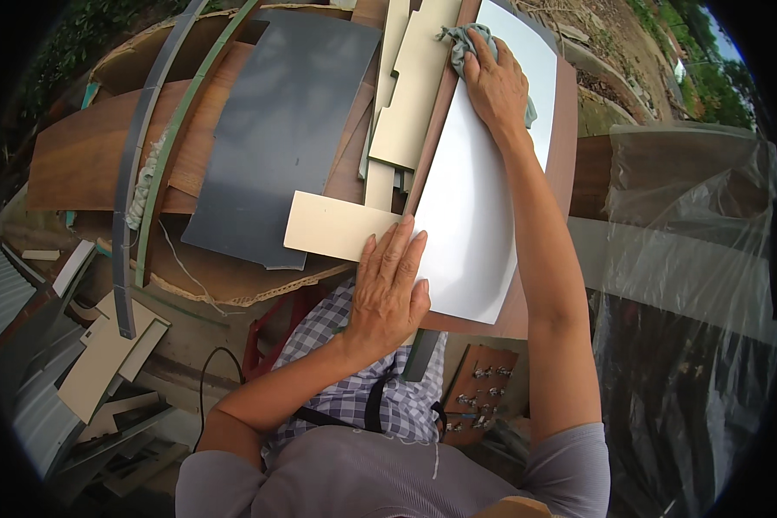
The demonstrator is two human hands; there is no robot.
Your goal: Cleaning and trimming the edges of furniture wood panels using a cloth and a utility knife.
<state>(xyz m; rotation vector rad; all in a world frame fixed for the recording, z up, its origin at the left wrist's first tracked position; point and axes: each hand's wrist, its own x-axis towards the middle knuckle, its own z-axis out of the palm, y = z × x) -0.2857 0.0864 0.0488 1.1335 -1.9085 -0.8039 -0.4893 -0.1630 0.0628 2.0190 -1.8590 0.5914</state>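
A long glossy white panel (462, 233) lies in front of me on a wood-brown board (562, 155). My right hand (496, 91) presses a crumpled grey-green rag (459, 53) onto the panel's far part, its fingers bent over the cloth. At the panel's near left edge, my left hand (388, 289) lies flat with fingers stretched out. Its fingertips reach the end of a short cream board (332, 226), which sticks out to the left. Whether those fingertips press on the cream board or only on the panel's edge, I cannot tell.
Left of the panel are stacked cream strips (413, 95), a dark grey sheet (285, 129) and wood-grain boards (95, 160). Two long narrow strips, one grey (129, 216) and one green (174, 129), cross them. Clear plastic sheeting (682, 259) hangs at the right.
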